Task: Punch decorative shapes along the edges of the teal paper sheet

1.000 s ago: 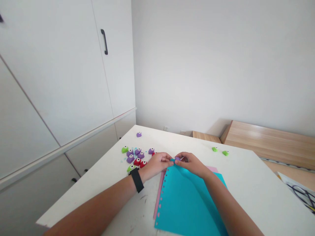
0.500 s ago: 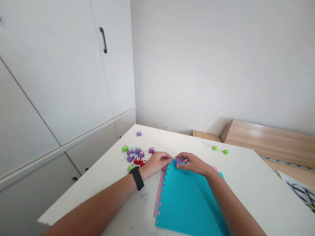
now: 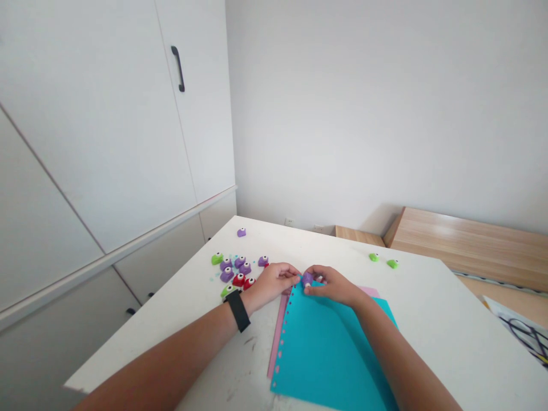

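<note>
A blue sheet of paper [image 3: 329, 348] lies at a slant, with a row of small punched holes along its left edge. Beneath it a pink sheet [image 3: 277, 342] sticks out at the left and upper right. My left hand [image 3: 277, 281], with a black band on its wrist, pinches the blue sheet's upper left corner. My right hand [image 3: 331, 283] is closed around a small purple craft punch [image 3: 307, 279] at the sheet's top edge, just right of my left fingertips. Whether the paper sits inside the punch's slot I cannot tell.
Left of my hands several purple, red and green craft punches [image 3: 226, 274] are grouped on the white table [image 3: 205, 342], among tiny blue paper bits. One purple punch [image 3: 242, 232] stands near the far corner. Two green punches [image 3: 383, 260] lie at the far right, before a wooden cabinet [image 3: 462, 234].
My right hand has tilted the purple punch slightly, so more of its top shows, and has shifted a little to the left. My left hand stays at the corner.
</note>
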### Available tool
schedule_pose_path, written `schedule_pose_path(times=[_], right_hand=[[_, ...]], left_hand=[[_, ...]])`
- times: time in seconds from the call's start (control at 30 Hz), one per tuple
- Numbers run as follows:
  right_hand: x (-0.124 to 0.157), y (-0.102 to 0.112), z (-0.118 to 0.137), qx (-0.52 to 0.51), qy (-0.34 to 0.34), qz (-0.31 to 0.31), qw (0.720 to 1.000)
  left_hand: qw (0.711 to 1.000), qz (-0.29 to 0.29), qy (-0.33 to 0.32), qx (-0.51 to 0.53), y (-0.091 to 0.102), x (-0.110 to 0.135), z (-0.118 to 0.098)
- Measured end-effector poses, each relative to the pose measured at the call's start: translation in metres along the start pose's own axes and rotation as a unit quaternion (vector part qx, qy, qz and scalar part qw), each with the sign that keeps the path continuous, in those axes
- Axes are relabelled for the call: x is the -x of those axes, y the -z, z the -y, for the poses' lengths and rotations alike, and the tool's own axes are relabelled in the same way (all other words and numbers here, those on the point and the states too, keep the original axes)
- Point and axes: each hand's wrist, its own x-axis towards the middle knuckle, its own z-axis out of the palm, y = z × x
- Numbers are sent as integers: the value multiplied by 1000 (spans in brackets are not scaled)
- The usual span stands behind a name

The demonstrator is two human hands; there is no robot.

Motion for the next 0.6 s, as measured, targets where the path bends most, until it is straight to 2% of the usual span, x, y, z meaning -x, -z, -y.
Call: schedule_pose_path(times=[0.3, 0.6], right_hand=[[-2, -1, 0, -38, -14, 6, 999], [-4, 0, -2, -57, -18, 19, 998]], left_hand=[[999, 19, -23, -17, 6, -3, -1], [1000, 6, -17, -16, 6, -2, -4]])
